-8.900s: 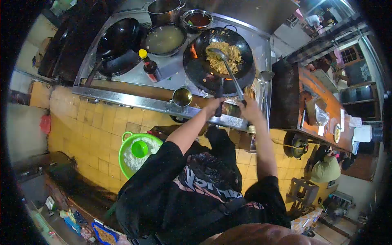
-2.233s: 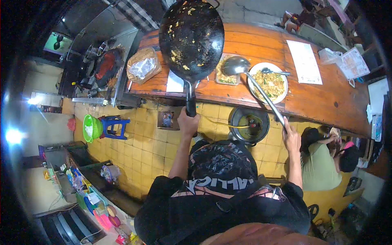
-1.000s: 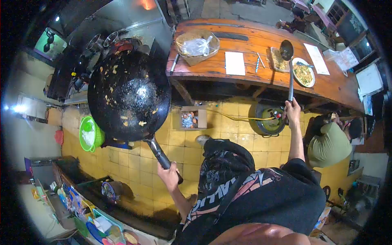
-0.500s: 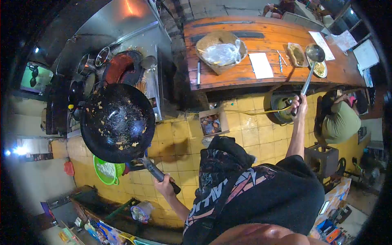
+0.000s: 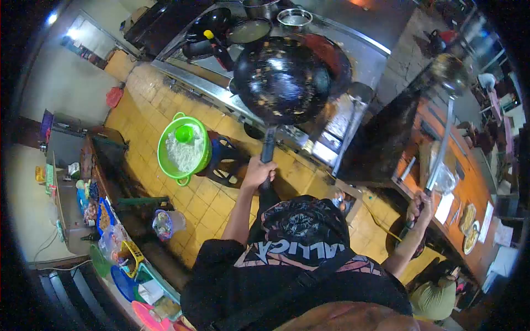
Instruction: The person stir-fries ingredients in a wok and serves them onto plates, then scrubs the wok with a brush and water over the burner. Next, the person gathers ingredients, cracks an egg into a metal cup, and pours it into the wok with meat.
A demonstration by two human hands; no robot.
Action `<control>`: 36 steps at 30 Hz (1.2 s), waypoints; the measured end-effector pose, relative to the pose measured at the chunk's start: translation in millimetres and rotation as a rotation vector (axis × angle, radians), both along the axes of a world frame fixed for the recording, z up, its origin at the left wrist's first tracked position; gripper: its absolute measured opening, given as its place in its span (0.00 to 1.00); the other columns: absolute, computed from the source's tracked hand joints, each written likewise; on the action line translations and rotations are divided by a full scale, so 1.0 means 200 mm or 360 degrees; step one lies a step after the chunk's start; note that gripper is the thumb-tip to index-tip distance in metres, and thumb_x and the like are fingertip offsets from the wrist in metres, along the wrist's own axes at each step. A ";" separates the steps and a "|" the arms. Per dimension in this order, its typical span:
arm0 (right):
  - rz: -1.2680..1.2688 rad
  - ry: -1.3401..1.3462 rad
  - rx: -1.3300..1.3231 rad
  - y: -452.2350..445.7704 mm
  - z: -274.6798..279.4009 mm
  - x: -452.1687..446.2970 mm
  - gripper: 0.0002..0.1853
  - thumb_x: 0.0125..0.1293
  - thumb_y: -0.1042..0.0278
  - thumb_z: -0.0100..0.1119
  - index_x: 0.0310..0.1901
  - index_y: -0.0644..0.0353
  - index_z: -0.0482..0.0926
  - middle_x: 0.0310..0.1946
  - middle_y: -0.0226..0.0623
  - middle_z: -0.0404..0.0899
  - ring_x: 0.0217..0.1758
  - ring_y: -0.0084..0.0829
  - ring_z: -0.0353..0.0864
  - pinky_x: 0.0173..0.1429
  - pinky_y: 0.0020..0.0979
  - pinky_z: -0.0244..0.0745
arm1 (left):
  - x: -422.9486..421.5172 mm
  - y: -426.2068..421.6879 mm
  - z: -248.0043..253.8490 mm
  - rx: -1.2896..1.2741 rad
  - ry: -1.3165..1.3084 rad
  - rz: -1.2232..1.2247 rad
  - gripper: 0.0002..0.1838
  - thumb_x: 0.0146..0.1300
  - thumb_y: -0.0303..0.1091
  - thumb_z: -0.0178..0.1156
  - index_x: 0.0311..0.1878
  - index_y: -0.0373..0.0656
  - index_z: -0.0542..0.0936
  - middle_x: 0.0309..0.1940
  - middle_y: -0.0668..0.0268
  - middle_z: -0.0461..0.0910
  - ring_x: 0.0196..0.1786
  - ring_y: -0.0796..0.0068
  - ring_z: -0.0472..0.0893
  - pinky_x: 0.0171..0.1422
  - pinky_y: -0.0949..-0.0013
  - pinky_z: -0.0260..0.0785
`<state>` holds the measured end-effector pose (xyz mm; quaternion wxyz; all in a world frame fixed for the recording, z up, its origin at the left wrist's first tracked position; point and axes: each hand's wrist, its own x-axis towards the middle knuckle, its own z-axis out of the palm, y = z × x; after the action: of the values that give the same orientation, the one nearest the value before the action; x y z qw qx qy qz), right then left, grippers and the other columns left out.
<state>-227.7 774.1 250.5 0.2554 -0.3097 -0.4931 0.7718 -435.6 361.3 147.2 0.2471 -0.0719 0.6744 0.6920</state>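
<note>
My left hand (image 5: 259, 172) is wrapped round the black handle of a wok (image 5: 281, 83), which is held up in front of the stove (image 5: 367, 55). Small food bits stick to the wok's dark inside, blurred by motion. Out to the right, my right hand (image 5: 420, 208) grips the handle of a long metal ladle (image 5: 440, 151). The ladle's bowl points away from me, beyond the near end of the wooden table (image 5: 469, 182). Behind the wok, part of a red-brown burner area (image 5: 326, 52) shows.
A green basin (image 5: 207, 151) of white powder stands on a dark stool at the left. On the stove are a yellow-capped bottle (image 5: 221, 55) and several pans. A box (image 5: 345, 198) sits on the floor below. A person in a green shirt (image 5: 433, 300) is at the lower right.
The view has swung from the wooden table towards the stove. The wok, still in my left hand, now hangs before the stove. My right hand still holds the ladle, now beside the table's near end.
</note>
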 end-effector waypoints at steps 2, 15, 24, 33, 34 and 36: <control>0.0247 -0.0203 0.0064 -0.26 0.05 -0.27 0.30 0.58 0.75 0.50 0.65 0.55 0.59 0.19 0.30 0.66 0.09 0.16 0.58 0.08 0.18 0.52 | -0.22 -0.09 0.03 0.0007 0.0007 -0.0156 0.09 0.51 0.24 0.59 0.33 0.37 0.69 0.15 0.68 0.70 0.15 0.78 0.70 0.19 0.72 0.64; 0.1337 -0.0427 0.0943 -1.14 0.16 -2.30 0.27 0.58 0.74 0.52 0.61 0.61 0.64 0.18 0.31 0.67 0.11 0.22 0.68 0.12 0.26 0.61 | -1.15 -0.16 -0.13 -0.0107 0.0046 -0.0736 0.09 0.50 0.31 0.61 0.22 0.35 0.75 0.14 0.64 0.74 0.17 0.76 0.74 0.20 0.70 0.67; 0.1663 -0.0736 0.0969 -1.36 -0.40 -3.34 0.10 0.59 0.66 0.52 0.31 0.67 0.70 0.22 0.43 0.76 0.16 0.33 0.74 0.24 0.35 0.73 | -1.38 -0.04 -0.07 -0.0213 -0.0013 -0.0923 0.17 0.54 0.43 0.61 0.20 0.38 0.79 0.18 0.63 0.79 0.20 0.76 0.77 0.27 0.69 0.69; 0.1453 -0.0442 -0.1309 -1.16 -0.30 -3.12 0.07 0.64 0.69 0.50 0.34 0.62 0.65 0.21 0.30 0.67 0.13 0.14 0.61 0.10 0.13 0.58 | -1.52 0.17 -0.39 -0.0073 -0.0147 -0.0691 0.10 0.51 0.32 0.61 0.20 0.36 0.77 0.14 0.62 0.75 0.14 0.72 0.74 0.19 0.68 0.67; 0.1471 -0.0347 -0.1333 -1.14 -0.24 -3.08 0.07 0.64 0.69 0.50 0.34 0.62 0.65 0.21 0.30 0.67 0.13 0.13 0.61 0.10 0.13 0.58 | -1.52 0.17 -0.39 -0.0078 -0.0129 -0.0680 0.11 0.52 0.33 0.61 0.19 0.37 0.77 0.14 0.62 0.75 0.14 0.72 0.74 0.19 0.68 0.67; 0.1553 -0.0272 -0.1417 -1.09 -0.16 -2.96 0.07 0.64 0.70 0.50 0.34 0.63 0.66 0.21 0.31 0.67 0.12 0.13 0.61 0.09 0.14 0.58 | -1.51 0.19 -0.45 -0.0084 -0.0137 -0.0745 0.12 0.53 0.33 0.61 0.19 0.37 0.76 0.14 0.63 0.75 0.15 0.73 0.74 0.19 0.69 0.67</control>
<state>-820.1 556.6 218.2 -0.3156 -0.1870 -0.2295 0.9015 -738.2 399.5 58.1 0.4274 0.0504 0.6794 0.5944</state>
